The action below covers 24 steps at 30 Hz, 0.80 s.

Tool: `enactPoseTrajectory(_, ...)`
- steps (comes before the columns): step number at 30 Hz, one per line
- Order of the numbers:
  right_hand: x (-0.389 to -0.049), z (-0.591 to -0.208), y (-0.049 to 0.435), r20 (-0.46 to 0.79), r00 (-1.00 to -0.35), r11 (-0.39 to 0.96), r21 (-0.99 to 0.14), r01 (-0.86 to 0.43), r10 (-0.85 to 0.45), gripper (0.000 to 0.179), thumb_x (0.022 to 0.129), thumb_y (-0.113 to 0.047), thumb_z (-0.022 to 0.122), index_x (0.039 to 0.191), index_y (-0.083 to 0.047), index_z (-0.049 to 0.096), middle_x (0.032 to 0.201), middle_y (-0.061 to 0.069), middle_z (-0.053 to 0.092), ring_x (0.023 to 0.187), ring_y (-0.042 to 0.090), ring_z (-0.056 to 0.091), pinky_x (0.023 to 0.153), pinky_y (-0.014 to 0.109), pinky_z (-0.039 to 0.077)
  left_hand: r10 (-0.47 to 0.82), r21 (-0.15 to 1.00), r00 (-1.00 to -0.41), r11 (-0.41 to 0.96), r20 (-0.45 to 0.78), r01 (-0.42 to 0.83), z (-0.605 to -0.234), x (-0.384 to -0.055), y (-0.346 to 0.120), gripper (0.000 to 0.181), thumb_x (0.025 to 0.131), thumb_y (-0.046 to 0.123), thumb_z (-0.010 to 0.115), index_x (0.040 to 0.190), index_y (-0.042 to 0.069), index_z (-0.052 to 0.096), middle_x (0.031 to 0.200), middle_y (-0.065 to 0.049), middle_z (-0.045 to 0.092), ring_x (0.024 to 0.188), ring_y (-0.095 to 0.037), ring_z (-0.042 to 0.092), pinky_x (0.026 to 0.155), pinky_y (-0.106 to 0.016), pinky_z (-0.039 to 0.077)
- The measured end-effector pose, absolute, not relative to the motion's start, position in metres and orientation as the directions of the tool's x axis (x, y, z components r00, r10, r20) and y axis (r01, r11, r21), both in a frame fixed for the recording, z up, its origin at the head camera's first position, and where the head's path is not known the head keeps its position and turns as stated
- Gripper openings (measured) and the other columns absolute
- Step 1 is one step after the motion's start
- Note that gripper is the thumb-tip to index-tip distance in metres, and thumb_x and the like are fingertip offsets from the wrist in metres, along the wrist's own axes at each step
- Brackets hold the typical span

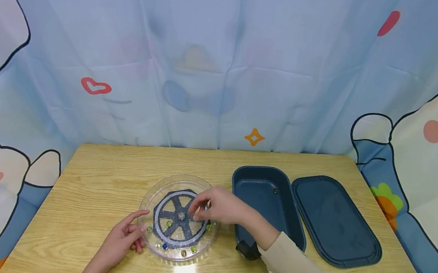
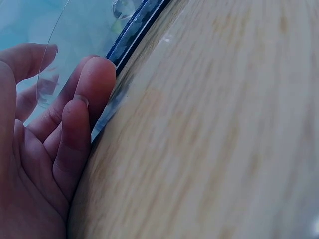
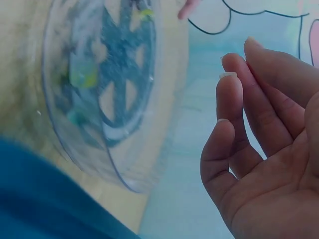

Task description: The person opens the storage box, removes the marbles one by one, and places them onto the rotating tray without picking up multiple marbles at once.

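Observation:
A clear round tray [image 1: 151,250] stands on the wooden table, with a dark, six-spoked wheel shape [image 1: 183,221] showing through it. Several glass marbles lie in the tray, among them a blue marble [image 1: 165,246] and a brown marble [image 1: 184,253]; the others are green. At the tray's left side, my left hand [image 1: 118,244] holds the rim between its fingers, as the left wrist view also shows. Over the tray's right half hovers my right hand [image 1: 224,206], fingers loosely bent and thumb close to them. Nothing shows between those fingertips [image 3: 229,94].
A deep dark-blue box [image 1: 257,169] stands right of the tray, under my right forearm, with one small marble [image 1: 275,191] inside. Its matching flat lid [image 1: 336,222] lies beside it on the table [image 1: 107,173]. A printed curtain [image 1: 210,64] hangs behind the table.

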State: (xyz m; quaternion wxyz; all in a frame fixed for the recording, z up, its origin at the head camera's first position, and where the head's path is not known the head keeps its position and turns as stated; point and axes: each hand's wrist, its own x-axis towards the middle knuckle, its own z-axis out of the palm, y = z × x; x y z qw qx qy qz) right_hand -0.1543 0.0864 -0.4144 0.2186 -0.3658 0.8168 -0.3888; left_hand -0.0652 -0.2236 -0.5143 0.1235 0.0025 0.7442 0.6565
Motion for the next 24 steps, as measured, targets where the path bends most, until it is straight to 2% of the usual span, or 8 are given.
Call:
enactPoseTrajectory(7,-0.161,-0.398,0.105,0.0,-0.685,0.395,-0.817,-0.42,-0.729,0.012,0.094,-0.01,0.071,0.102,-0.016,0.076,0.095,-0.006,0.071,0.082,0.01,0.063,0.07,0.031,0.055,0.164,0.978,-0.971,0.137,-0.176,-0.155,-0.514,-0.064,-0.223,0.051,0.1,0.012,0.061,0.147,0.006,0.044,0.072,-0.018,0.063,0.055,-0.021,0.063,0.056,-0.036,0.059)
enactPoseTrajectory(11,-0.166,-0.393,0.123,0.031,-0.735,0.426,-0.798,-0.426,-0.677,0.011,0.094,-0.012,0.071,0.102,-0.017,0.076,0.097,-0.006,0.071,0.081,0.012,0.063,0.07,0.03,0.055,0.17,0.98,-0.971,0.135,-0.171,-0.149,-0.514,-0.065,-0.224,0.051,0.1,0.012,0.061,0.147,0.005,0.044,0.072,-0.018,0.063,0.055,-0.021,0.063,0.056,-0.036,0.059)
enactPoseTrajectory(17,-0.171,-0.394,0.155,0.02,-0.809,0.498,-0.779,-0.381,-0.587,0.012,0.093,-0.014,0.072,0.105,-0.014,0.076,0.1,-0.005,0.07,0.078,0.019,0.062,0.065,0.034,0.053,0.176,0.98,-0.97,0.137,-0.17,-0.147,-0.514,-0.065,-0.225,0.052,0.1,0.013,0.061,0.147,0.006,0.043,0.073,-0.019,0.063,0.056,-0.021,0.063,0.056,-0.036,0.059)
enactPoseTrajectory(24,-0.17,-0.41,0.194,-0.013,-0.841,0.527,-0.785,-0.327,-0.541,0.018,0.093,-0.018,0.073,0.108,-0.01,0.075,0.103,-0.001,0.072,0.089,0.019,0.066,0.072,0.033,0.056,0.183,0.982,-0.97,0.126,-0.162,-0.14,-0.515,-0.065,-0.225,0.052,0.1,0.014,0.062,0.147,0.005,0.043,0.073,-0.018,0.064,0.056,-0.02,0.063,0.056,-0.036,0.059)
